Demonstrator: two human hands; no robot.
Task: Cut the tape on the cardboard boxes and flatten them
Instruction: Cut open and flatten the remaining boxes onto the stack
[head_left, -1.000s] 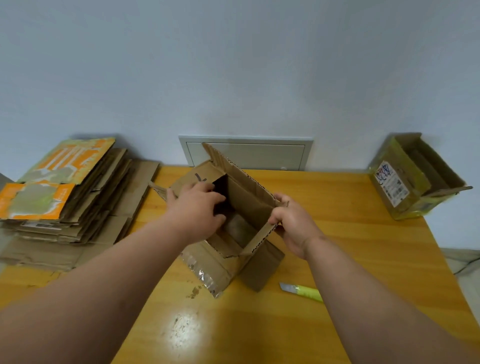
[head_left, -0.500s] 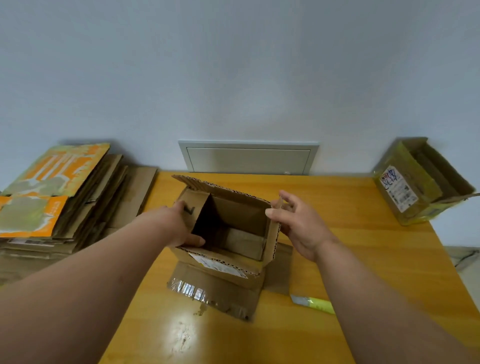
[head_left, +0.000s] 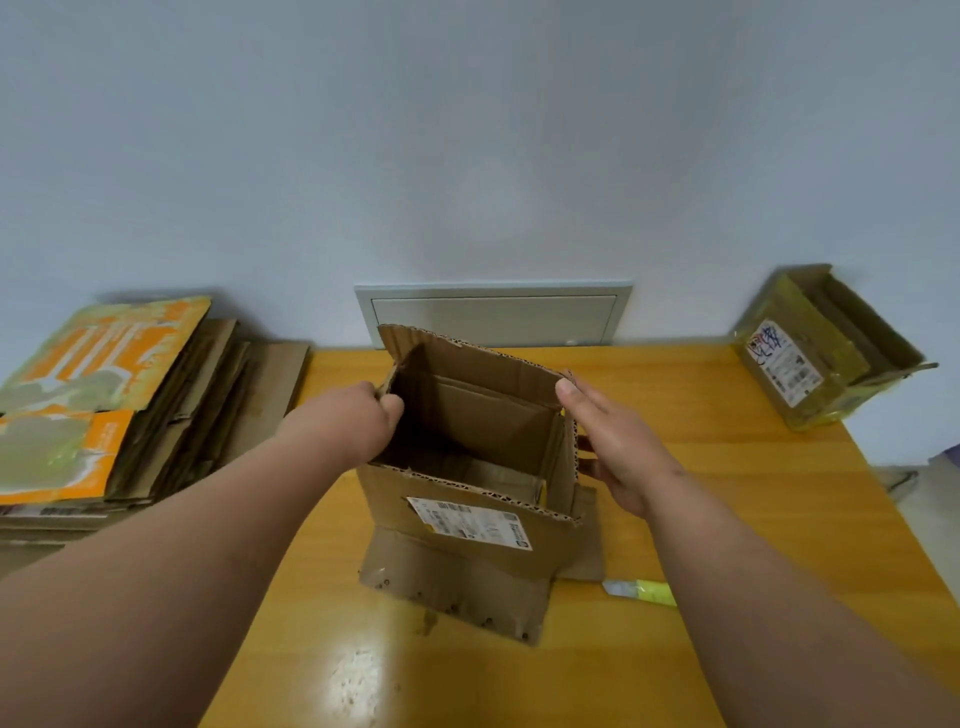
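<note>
A brown cardboard box (head_left: 470, 499) stands upright near the middle of a wooden desk (head_left: 727, 519), its top and bottom open so that it forms a hollow sleeve. Its lower flaps splay flat on the desk toward the viewer, and one top flap rises at the far left corner. A white shipping label (head_left: 470, 521) sits on the near wall.

The left hand (head_left: 358, 421) reaches in from the lower left. Its grip is closed on the box's left wall, fingers curled over the top edge with the thumb inside. The right hand (head_left: 618, 441) comes in from the lower right. Its grip is open, fingers straight and held together, lying flat against the outside of the box's right wall near the top corner.

A yellow-green utility knife (head_left: 641, 592) lies on the desk just to the right of the box's flaps, partly hidden behind the right forearm, touching neither hand.

To the left, a stack of flattened boxes (head_left: 130, 415) rests beside the desk, the top sheets printed orange and green. At the far right corner of the desk lies a second, unflattened box (head_left: 810, 364) wrapped in yellowish tape, tipped on its side with its opening facing right and a label on its near face.

Behind the desk, a pale wall holds a low rectangular access panel (head_left: 493, 317).
</note>
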